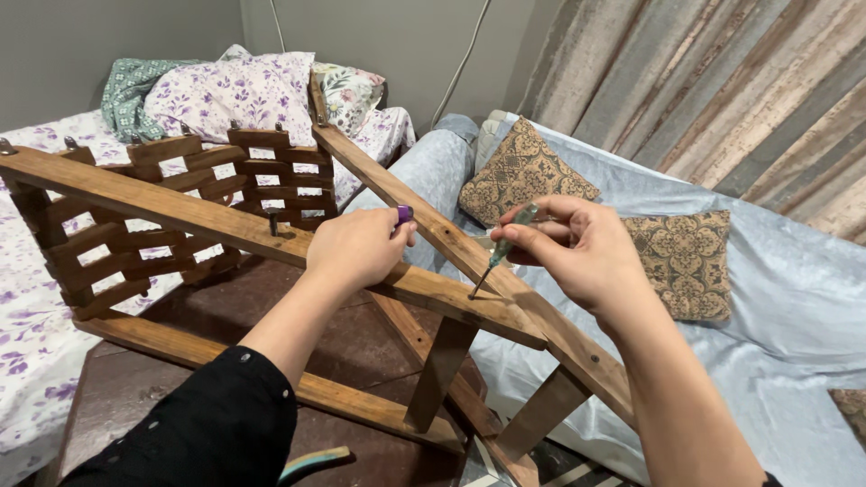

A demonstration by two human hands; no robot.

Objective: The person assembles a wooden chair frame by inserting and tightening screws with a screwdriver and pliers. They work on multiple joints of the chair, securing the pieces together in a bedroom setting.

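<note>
- Wooden lattice frame point(194, 194) lies overturned at centre, its two long rails point(433, 236) crossing.
- Left hand point(359, 245) rests fisted on the rail crossing, closed around a purple-tipped object point(403, 214).
- Right hand point(582, 248), at 3 o'clock of the left, pinches a green screwdriver point(502, 245), tip touching the joint.
- Patterned cushions point(523, 173) sit at 1 o'clock.

Wooden frame point(225, 225) stands between bed point(36, 343) and sofa point(776, 298).

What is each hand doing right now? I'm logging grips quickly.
Left hand: closed, resting on the wooden frame, gripping a purple object.
Right hand: closed on a screwdriver, tip on the frame.
</note>
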